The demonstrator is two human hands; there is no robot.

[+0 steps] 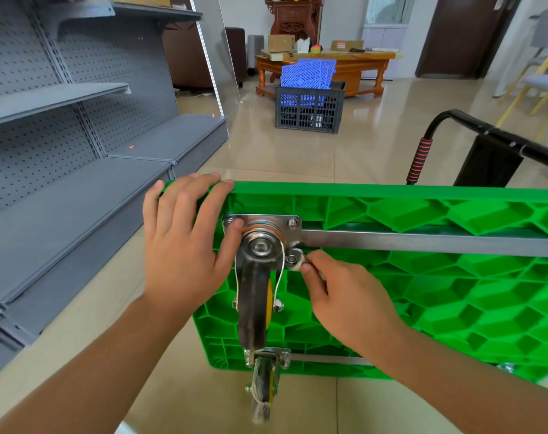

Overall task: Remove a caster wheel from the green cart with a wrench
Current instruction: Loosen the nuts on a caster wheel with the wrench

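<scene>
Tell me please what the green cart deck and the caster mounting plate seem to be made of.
The green cart deck looks like moulded plastic: uniform glossy green, with honeycomb ribs on its underside. The caster mounting plate looks like bare or plated steel: silvery, shiny, with bolts at its corners. The exact alloy cannot be told.

The cart (423,277) is bright green with a honeycomb ribbed pattern, its wheel (255,302) dark grey with a yellow hub, its handle (498,133) black with a red-and-black striped grip (419,161), beside grey perforated shelves (63,145), a dark crate (308,111) holding blue lattice panels (308,73), on a beige tiled floor (344,151).
</scene>
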